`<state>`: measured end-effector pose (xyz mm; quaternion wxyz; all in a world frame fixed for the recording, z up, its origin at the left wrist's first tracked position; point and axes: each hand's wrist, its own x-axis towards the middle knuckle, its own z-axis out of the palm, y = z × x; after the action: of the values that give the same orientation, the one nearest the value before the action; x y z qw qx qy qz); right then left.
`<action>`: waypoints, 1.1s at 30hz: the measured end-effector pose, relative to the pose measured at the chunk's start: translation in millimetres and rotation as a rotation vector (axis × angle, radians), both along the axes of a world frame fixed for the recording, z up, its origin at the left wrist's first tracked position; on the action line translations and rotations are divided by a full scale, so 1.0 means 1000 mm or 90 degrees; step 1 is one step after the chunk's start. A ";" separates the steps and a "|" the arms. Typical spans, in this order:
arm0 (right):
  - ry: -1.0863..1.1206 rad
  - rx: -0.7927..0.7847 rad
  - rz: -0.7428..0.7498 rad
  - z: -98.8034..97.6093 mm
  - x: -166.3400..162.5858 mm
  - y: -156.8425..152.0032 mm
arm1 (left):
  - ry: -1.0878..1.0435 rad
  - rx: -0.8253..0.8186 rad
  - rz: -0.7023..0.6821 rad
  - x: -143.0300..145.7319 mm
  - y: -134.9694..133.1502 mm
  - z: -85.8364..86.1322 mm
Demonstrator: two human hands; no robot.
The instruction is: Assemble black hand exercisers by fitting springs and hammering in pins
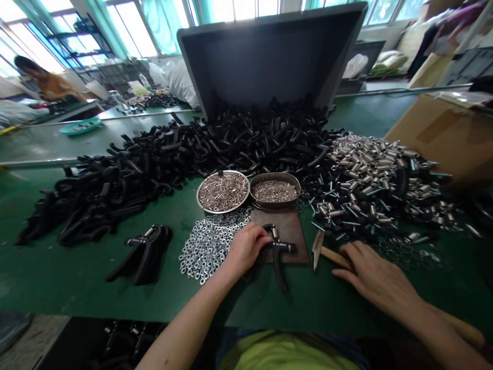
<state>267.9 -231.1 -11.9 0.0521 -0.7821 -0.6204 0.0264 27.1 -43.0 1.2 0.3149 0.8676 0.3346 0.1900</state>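
My left hand (248, 246) is closed, its fingertips pinching a black spring hand grip (278, 257) by its left side. The hand grip has a coiled metal spring at its top and a side knob, and lies over a dark square metal plate (300, 226). To the right, my right hand (372, 275) lies over the wooden handle of a hammer (333, 257), thumb and fingers on either side of it. The hammer's head rests on the table beside the plate. Several assembled hand grips (144, 257) stand together at the left.
Nuts (211, 244) spread left of the plate. Behind it sit a round dish (197, 198) of pins and an oval tin (275, 204) of small parts. Black handles (215, 139) heap before a grey bin (269, 61). Springs and bolts (370, 164) pile beside a cardboard box (454, 139).
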 end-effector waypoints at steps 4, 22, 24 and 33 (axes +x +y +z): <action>0.055 0.012 -0.098 -0.016 0.006 -0.019 | 0.018 0.045 -0.002 0.004 -0.002 -0.009; 0.597 0.033 -0.112 0.018 -0.043 0.045 | 0.106 0.131 0.019 -0.010 -0.024 -0.007; 0.692 0.018 -0.232 0.011 -0.044 0.024 | 0.112 0.083 0.080 -0.017 -0.031 -0.010; 0.411 0.155 0.003 0.036 -0.078 0.021 | 0.142 0.086 0.122 -0.017 -0.038 -0.015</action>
<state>190.2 -210.0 23.7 0.3386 -0.7201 -0.5722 0.1985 9.6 -81.1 -14.0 0.1974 0.8666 0.4353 0.1435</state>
